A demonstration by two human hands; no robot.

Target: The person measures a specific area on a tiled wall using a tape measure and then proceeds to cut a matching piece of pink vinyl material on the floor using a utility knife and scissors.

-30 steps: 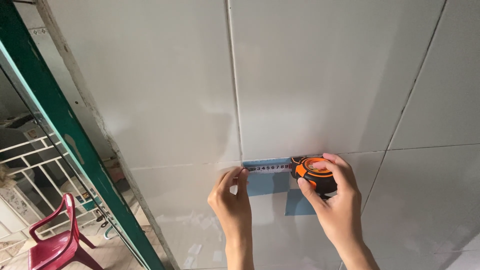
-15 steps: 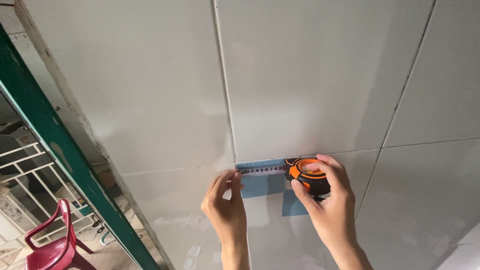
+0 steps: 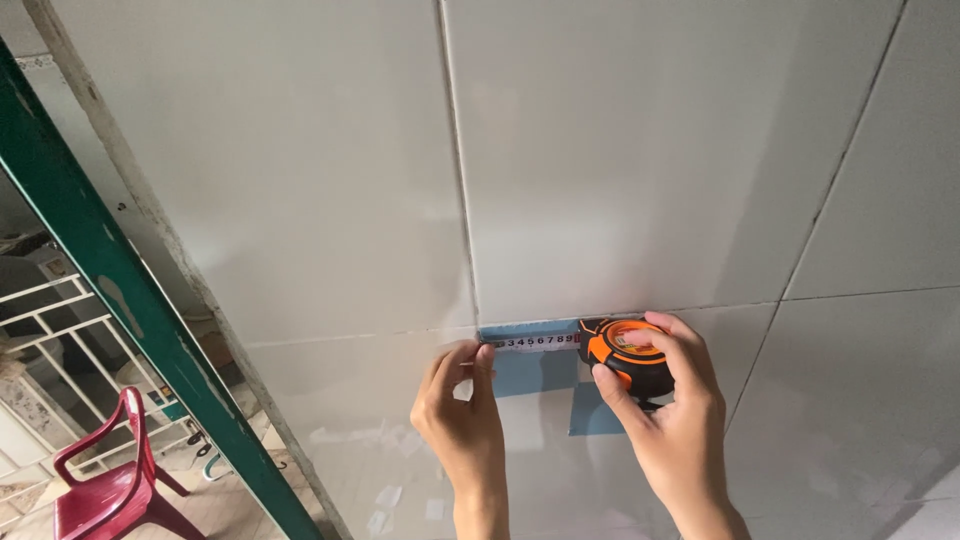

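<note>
An orange and black tape measure (image 3: 626, 354) is pressed against a white tiled wall (image 3: 640, 150), and my right hand (image 3: 668, 410) grips its case. Its short white blade (image 3: 535, 342) runs left along the top edge of a blue patch (image 3: 535, 372) set in the tiles. My left hand (image 3: 462, 408) pinches the blade's free end against the wall at the patch's left corner. Both forearms come up from the bottom edge.
A green door frame (image 3: 120, 300) slants down the left side with a rough plaster edge beside it. Beyond it stand a red plastic chair (image 3: 105, 480) and white metal railings (image 3: 50, 330). Grey grout lines cross the tiles.
The view has shifted slightly, so hands and tape sit a little lower left in the picture. The hands keep the same hold on the tape against the wall.
</note>
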